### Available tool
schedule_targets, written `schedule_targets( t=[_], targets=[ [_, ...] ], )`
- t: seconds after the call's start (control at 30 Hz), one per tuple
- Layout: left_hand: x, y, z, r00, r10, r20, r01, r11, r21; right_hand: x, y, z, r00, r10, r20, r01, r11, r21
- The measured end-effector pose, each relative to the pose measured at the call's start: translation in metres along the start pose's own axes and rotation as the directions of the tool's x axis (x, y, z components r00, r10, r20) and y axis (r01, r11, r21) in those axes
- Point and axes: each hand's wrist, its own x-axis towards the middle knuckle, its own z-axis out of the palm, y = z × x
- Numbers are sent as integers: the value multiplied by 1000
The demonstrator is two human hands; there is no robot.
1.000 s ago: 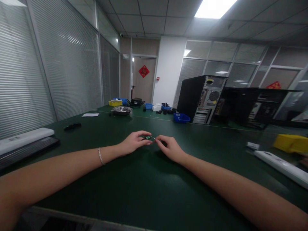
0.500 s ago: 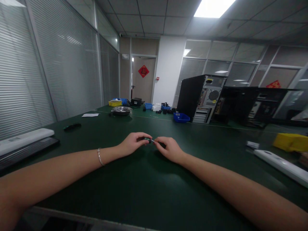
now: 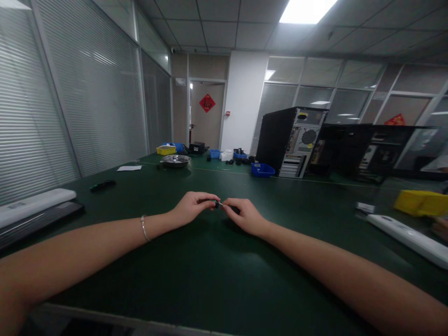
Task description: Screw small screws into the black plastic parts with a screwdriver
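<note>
My left hand point(image 3: 192, 208) and my right hand point(image 3: 245, 215) meet fingertip to fingertip low over the dark green table point(image 3: 196, 280). Between them they pinch a small green and black part point(image 3: 217, 204) with a thin metal tip; it is too small to identify. My left wrist wears a thin bracelet point(image 3: 143, 227). Both forearms stretch out over the table towards the middle.
A black and a white flat device point(image 3: 33, 210) lie at the left edge. A white bar point(image 3: 406, 235) and a yellow bin point(image 3: 422, 203) sit at the right. Further back stand a metal bowl point(image 3: 176, 160), blue bins point(image 3: 262, 170) and open computer towers point(image 3: 292, 142).
The fingertips of both hands have closed in on the small part, which shows less green now. The arms have barely moved; the view has shifted slightly.
</note>
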Motion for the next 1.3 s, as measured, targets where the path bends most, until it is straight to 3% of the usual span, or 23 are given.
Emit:
schedule_targets(
  t=[0.37,0.63,0.77,0.87,1.0,1.13,1.3],
  targets=[
    [1,-1,3,996,-88,15,89,975,-201,1,1,-1,1000,-13,6,12,997,82],
    [4,-2,-3,996,-86,26,88,994,-62,0,0,-1,1000,23,-22,-22,1000,20],
    [3,1,-7,985,-21,172,5,996,90,-1,4,-3,997,58,-52,-56,997,46],
    [2,7,-5,939,29,344,-104,974,200,-1,7,-2,996,60,-69,-56,997,54],
    [1,13,-1,902,77,425,-201,946,254,0,8,-1,997,40,-68,-37,998,52],
    [1,9,0,899,82,431,-196,954,228,0,6,-2,998,27,-48,-23,997,68],
    [-1,10,0,947,81,310,-160,958,239,0,6,-2,998,33,-47,-29,996,83]
  ],
)
